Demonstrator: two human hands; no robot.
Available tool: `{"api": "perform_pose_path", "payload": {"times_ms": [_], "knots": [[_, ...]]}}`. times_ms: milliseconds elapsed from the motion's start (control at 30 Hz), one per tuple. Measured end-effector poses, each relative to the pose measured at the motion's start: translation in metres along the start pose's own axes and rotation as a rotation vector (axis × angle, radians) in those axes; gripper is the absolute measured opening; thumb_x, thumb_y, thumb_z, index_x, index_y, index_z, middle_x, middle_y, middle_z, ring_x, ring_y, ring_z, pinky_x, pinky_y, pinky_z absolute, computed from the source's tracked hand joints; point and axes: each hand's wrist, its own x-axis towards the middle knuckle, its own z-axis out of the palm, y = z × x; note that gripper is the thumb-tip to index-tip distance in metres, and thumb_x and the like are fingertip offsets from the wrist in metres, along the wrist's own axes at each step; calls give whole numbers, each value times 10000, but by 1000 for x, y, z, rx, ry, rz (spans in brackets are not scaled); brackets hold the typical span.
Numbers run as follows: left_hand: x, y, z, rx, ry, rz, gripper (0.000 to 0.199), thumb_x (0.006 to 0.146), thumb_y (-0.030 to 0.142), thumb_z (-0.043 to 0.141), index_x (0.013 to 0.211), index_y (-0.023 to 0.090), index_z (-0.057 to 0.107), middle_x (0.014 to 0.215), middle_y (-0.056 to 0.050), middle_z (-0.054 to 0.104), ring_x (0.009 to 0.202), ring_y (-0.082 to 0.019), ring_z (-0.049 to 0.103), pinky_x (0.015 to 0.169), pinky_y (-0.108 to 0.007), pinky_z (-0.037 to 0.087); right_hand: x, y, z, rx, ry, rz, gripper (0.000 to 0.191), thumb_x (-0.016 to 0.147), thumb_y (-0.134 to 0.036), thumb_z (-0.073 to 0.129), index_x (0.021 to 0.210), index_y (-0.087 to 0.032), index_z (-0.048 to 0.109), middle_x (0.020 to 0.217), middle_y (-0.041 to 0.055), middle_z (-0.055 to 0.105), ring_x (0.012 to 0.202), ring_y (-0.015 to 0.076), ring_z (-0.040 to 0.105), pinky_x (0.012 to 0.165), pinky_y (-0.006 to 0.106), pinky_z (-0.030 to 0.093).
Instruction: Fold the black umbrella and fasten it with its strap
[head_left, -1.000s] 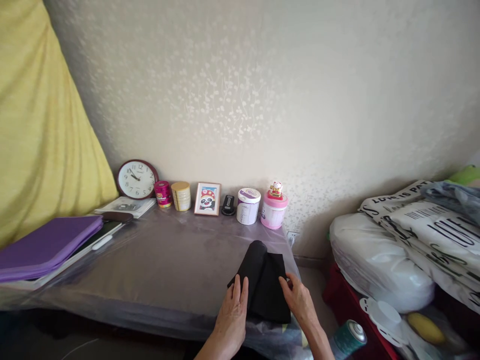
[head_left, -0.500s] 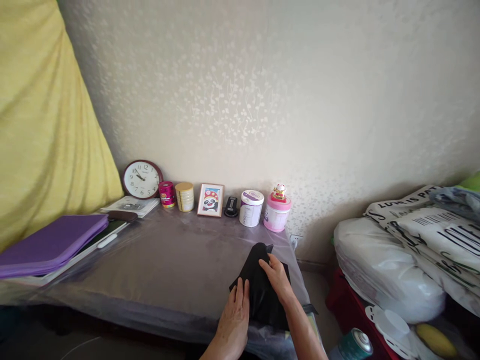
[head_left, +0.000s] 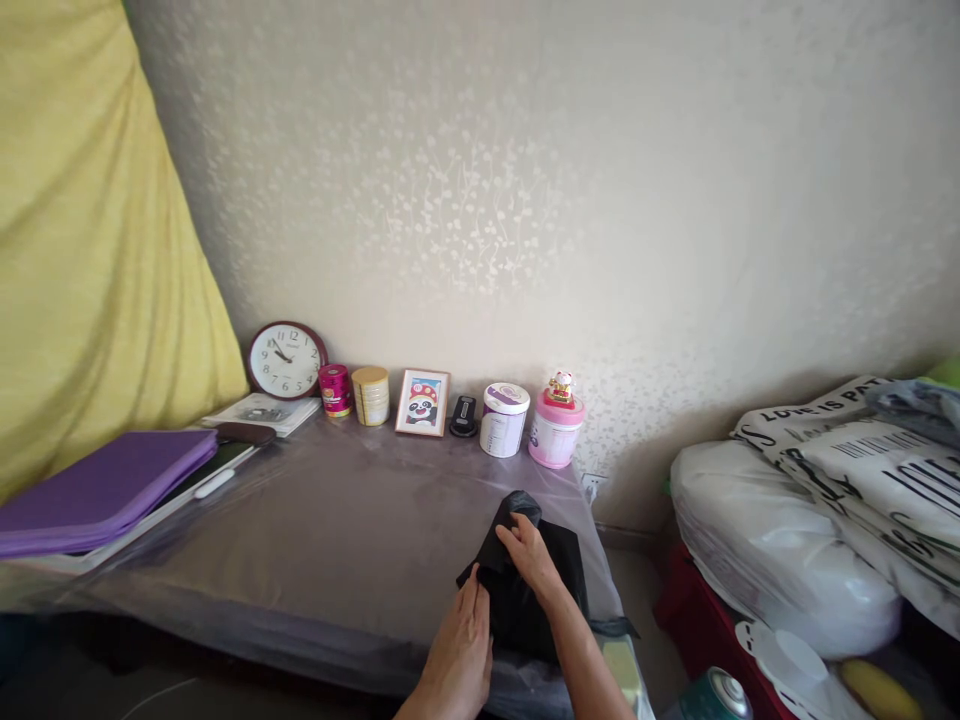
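Note:
A black plastic bag [head_left: 540,610], folded and crumpled, lies on the near right corner of the table, its top end bunched up and slightly see-through. My right hand [head_left: 531,552] is closed on the upper part of the bag, fingers curled over a fold. At the bag's left edge, my left hand [head_left: 459,640] has its fingers pressed together and pinches the side. A thin strip of the bag sticks out to the right past my right forearm. Both thumbs are partly hidden.
Along the wall stand a clock [head_left: 287,360], a pink can [head_left: 335,390], a yellow-lidded jar [head_left: 371,396], a panda picture frame [head_left: 422,402], a white tub [head_left: 504,420] and a pink tub [head_left: 556,430]. Purple folders [head_left: 105,490] lie left. A spray can [head_left: 716,695] stands beyond the table's right edge.
My right hand has shifted a little left, pulling the bag's top fold with it, and more of the bag's right side is spread out. My left hand stays at the left edge.

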Motion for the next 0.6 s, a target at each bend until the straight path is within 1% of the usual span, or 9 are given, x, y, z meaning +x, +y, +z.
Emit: {"api": "perform_pose_path", "payload": {"times_ms": [67,133,200,300,333,400,433,500,600], "knots": [[-5,-2,-4,-21,-15,-13,688,719,138,384,1371,43,186,1430,-170,271,1316,-209,269,1066,-349,291,-2,-6,0,70,-78,28,389,796,-399,471,1084,-143,526,719,29,658,636,157,626,545,256,474],[-11,-5,-6,-30,-9,-23,670,744,172,391,1370,49,185,1416,-164,302,1300,-204,304,1051,-326,316,-6,-13,0,118,-136,30,374,815,-458,430,993,-151,549,712,35,675,641,152,637,550,247,469],[-15,-7,-9,-12,41,-34,591,777,203,391,1340,75,266,1371,-158,376,1255,-212,380,1019,-332,359,-9,-18,-1,117,-170,21,378,823,-487,400,906,-156,564,752,54,694,669,151,645,554,237,461],[-15,-1,-22,38,161,-16,404,813,216,381,1206,147,444,1265,-120,481,1162,-224,471,967,-368,409,-11,-20,-1,60,-183,-9,351,826,-461,394,859,-162,575,822,68,707,677,146,647,541,228,444],[-14,3,-28,44,188,15,348,817,210,381,1145,173,489,1236,-102,497,1133,-220,489,957,-373,415,-10,-19,0,40,-184,-24,336,828,-445,394,855,-165,578,830,66,708,675,145,647,544,228,441],[-8,10,-39,43,180,101,300,823,206,384,1084,200,531,1198,-80,516,1097,-213,502,951,-376,415,-9,-18,1,0,-182,-61,311,833,-419,392,836,-172,580,820,55,711,660,141,644,571,237,443],[-5,13,-43,42,169,146,311,820,205,396,1102,211,526,1226,-71,500,1116,-214,486,966,-382,402,-9,-18,1,-19,-180,-80,302,836,-409,389,823,-176,582,807,49,712,652,140,642,589,243,446],[0,15,-44,42,149,199,410,795,196,439,1202,231,466,1319,-65,429,1193,-231,417,1011,-413,357,-9,-17,2,-62,-167,-121,285,841,-382,387,812,-185,590,786,38,712,657,141,639,632,255,449],[5,9,-27,45,128,190,607,750,168,481,1331,225,317,1412,-82,311,1279,-249,307,1043,-435,315,-13,-16,1,-100,-153,-176,248,834,-343,404,869,-200,604,785,20,715,711,148,640,681,261,445]]}}
